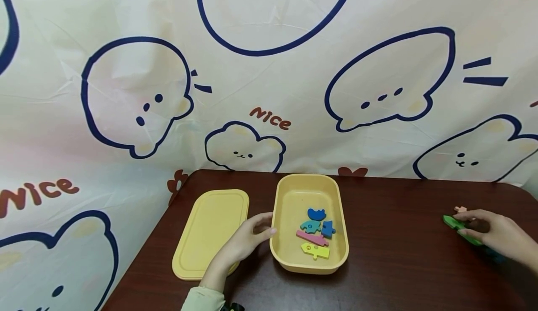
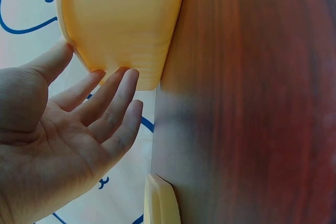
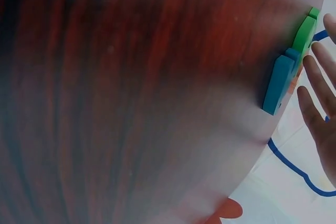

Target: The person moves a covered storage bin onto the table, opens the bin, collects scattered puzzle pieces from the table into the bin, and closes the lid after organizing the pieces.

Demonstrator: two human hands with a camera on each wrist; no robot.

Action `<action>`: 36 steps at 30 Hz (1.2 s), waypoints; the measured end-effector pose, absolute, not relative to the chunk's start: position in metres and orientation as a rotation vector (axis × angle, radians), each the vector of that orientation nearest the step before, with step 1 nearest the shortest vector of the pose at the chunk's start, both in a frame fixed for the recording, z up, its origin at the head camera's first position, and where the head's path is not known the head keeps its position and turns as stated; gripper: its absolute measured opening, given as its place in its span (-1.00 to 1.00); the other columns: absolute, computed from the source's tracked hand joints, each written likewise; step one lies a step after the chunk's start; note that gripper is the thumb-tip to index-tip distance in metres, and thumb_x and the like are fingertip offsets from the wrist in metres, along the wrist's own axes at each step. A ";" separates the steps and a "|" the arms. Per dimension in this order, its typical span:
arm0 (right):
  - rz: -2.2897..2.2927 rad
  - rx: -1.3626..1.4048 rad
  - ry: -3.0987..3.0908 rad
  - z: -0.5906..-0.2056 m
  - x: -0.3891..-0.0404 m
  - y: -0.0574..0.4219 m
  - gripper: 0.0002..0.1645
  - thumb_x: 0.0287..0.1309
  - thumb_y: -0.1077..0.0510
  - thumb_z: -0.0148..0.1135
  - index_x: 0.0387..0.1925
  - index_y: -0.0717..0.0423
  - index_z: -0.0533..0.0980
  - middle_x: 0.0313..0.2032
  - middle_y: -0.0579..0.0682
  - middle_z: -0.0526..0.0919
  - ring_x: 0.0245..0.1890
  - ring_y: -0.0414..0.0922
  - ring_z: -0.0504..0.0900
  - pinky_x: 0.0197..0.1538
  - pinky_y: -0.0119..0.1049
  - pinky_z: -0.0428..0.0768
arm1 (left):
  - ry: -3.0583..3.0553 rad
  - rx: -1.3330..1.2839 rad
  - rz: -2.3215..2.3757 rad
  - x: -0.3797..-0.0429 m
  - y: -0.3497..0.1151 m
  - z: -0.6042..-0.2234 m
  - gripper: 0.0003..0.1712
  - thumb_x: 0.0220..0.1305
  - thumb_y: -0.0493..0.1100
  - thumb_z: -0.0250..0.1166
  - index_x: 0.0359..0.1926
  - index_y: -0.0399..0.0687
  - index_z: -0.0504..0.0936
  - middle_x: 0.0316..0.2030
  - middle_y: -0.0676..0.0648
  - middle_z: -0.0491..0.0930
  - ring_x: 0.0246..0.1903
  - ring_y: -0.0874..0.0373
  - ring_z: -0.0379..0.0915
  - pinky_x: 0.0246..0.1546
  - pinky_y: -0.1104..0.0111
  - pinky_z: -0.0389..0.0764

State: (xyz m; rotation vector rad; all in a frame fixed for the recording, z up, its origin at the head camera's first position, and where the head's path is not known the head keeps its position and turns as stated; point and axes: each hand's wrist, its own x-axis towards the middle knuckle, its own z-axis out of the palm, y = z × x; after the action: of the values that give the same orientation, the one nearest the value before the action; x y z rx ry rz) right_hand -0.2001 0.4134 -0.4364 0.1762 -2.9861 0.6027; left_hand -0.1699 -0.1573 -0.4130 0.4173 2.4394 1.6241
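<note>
In the head view, the yellow box (image 1: 290, 208) stands right of lower centre on the dark worktop (image 1: 391, 245), holding the blue crescent-like piece (image 1: 316, 215), teal piece (image 1: 309, 227), small blue piece (image 1: 327, 229), pink piece (image 1: 312, 237) and yellow piece (image 1: 316, 251). The yellow lid (image 1: 212, 229) lies flat to its left, leaving the box's mouth uncovered and reachable. The left hand (image 1: 248, 237) sets its thumb on the box's left rim, likely to steady it. At lower right, the right hand (image 1: 498, 231) spans the green piece (image 1: 453, 222), thumb and fingers parted, apparently to take it by its edges; a peach piece (image 1: 461, 209) lies just above.

In the left wrist view, the left hand's fingers are loosely extended by the box's outer wall, a light brace rather than a firm grasp.

In the right wrist view, a blue-teal piece (image 3: 279, 85) rests beside the green one at right; the right hand's fingers are spread, and whether they touch the green piece I cannot tell.
</note>
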 end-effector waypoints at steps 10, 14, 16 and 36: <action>0.628 0.150 -3.053 -0.438 -0.202 0.416 -0.47 0.00 0.18 0.50 -0.05 0.45 0.57 -0.02 0.58 0.49 -0.20 0.30 0.57 -0.17 0.32 0.41 | 2.441 0.402 1.611 -0.171 -0.158 -0.414 -0.42 0.42 -0.18 0.24 0.34 -0.39 0.36 0.22 -0.35 0.45 0.12 -0.19 0.47 0.06 0.05 0.52; 0.625 0.156 -3.054 -0.440 -0.203 0.418 -0.47 -0.02 0.20 0.51 -0.05 0.44 0.57 -0.03 0.57 0.50 -0.22 0.26 0.57 -0.17 0.32 0.42 | 2.439 0.403 1.614 -0.171 -0.158 -0.414 -0.42 0.42 -0.18 0.24 0.34 -0.39 0.36 0.22 -0.35 0.44 0.13 -0.19 0.47 0.07 0.05 0.52; 0.617 0.166 -3.042 -0.441 -0.204 0.419 -0.48 -0.04 0.22 0.52 -0.06 0.44 0.58 -0.04 0.57 0.50 -0.23 0.25 0.57 -0.18 0.31 0.42 | 2.438 0.405 1.615 -0.171 -0.158 -0.414 -0.42 0.42 -0.18 0.24 0.34 -0.39 0.36 0.23 -0.35 0.44 0.13 -0.19 0.47 0.07 0.05 0.52; 0.582 0.218 -2.990 -0.446 -0.204 0.417 -0.59 -0.07 0.38 0.46 -0.11 0.43 0.59 -0.22 0.37 0.61 -0.44 -0.06 0.51 -0.36 -0.02 0.52 | 2.435 0.407 1.621 -0.170 -0.157 -0.413 -0.43 0.43 -0.18 0.23 0.35 -0.38 0.36 0.24 -0.35 0.43 0.14 -0.20 0.47 0.07 0.04 0.52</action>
State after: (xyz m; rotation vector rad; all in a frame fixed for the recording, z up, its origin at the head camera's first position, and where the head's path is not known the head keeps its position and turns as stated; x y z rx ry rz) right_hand -0.2038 0.4166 -0.4458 0.2177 -2.9902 0.5818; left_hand -0.1696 -0.1574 -0.4134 0.4066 2.4352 1.6215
